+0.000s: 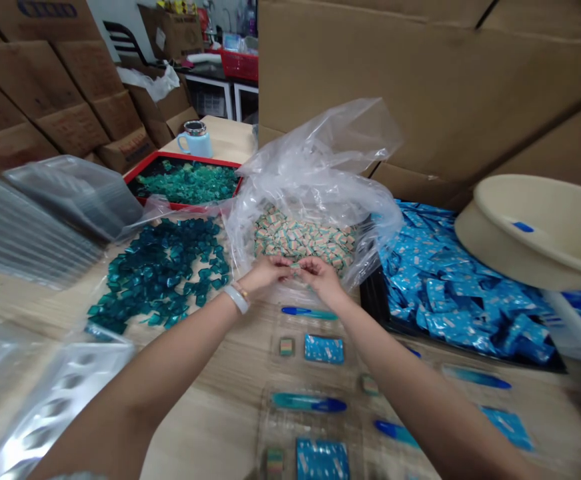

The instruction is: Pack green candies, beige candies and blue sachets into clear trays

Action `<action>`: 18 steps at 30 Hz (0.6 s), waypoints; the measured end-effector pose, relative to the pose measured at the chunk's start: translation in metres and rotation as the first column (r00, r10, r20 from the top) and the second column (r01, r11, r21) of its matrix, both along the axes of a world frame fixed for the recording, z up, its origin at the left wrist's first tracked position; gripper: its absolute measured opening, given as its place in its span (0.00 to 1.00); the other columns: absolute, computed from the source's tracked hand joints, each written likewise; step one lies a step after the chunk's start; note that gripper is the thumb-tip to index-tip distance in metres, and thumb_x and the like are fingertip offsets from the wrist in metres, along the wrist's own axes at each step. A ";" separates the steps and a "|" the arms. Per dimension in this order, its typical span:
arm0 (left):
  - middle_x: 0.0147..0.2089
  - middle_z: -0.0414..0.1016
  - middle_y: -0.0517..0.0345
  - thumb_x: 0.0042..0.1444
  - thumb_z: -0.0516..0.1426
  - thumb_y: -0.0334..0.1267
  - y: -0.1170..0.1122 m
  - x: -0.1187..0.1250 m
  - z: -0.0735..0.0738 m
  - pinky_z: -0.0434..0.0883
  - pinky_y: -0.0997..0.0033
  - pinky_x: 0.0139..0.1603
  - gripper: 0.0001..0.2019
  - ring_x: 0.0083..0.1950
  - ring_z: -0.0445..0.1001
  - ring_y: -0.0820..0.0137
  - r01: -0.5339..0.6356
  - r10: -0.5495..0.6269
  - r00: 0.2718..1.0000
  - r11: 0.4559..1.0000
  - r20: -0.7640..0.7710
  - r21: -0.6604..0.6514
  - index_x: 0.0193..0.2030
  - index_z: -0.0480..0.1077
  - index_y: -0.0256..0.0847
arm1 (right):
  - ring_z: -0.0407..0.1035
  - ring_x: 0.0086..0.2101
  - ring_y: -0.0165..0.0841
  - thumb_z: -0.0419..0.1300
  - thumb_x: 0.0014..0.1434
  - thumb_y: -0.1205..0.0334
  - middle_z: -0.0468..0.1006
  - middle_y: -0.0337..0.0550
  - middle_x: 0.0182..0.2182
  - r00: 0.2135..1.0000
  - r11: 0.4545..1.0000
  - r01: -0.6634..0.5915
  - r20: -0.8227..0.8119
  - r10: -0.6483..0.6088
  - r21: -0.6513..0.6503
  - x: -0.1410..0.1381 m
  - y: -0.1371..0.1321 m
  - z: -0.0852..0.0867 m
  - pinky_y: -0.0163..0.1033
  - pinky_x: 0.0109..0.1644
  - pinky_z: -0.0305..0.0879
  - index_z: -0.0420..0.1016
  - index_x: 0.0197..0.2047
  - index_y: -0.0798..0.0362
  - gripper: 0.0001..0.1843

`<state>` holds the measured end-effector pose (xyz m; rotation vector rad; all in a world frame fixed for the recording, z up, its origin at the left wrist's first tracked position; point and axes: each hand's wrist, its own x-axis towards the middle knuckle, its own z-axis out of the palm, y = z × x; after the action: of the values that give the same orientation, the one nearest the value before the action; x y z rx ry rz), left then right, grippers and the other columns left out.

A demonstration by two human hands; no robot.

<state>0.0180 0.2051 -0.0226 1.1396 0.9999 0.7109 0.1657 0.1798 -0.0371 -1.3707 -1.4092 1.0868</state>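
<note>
My left hand (270, 272) and my right hand (323, 275) meet in front of a clear plastic bag (320, 157). Between their fingertips is a small striped block (295, 267), pinched from both sides and partly hidden. Heaped in the bag's mouth are many similar orange, cream and green blocks (303, 237). Below my hands, clear plastic trays (265, 427) lie on the table. One holds a blue pen-shaped tool (309, 403), a shiny blue packet (324, 349) and a striped block (287, 346) sit in the tray above it. My right forearm covers part of the trays.
Left of the bag lie loose teal pieces (165, 267), with a red-rimmed tray (135, 170) of green pieces behind. Stacked clear trays (35, 220) stand far left. On the right are a black tray (373, 300) of blue packets and a cream basin (490, 233). Cardboard (370, 67) walls the back.
</note>
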 end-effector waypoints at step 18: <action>0.25 0.72 0.56 0.35 0.63 0.32 -0.012 0.022 0.011 0.67 0.71 0.36 0.07 0.28 0.69 0.74 -0.188 0.272 0.908 0.944 0.319 -0.272 0.24 0.71 0.32 | 0.62 0.31 0.32 0.50 0.46 0.71 0.67 0.42 0.28 0.856 0.935 0.031 0.474 -0.208 0.353 -0.013 -0.017 0.015 0.36 0.36 0.61 0.68 0.33 0.55 0.10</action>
<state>0.0399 0.1928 -0.0120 0.6599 0.8905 0.9244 0.1526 0.1633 -0.0225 -1.5248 -1.7555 0.3751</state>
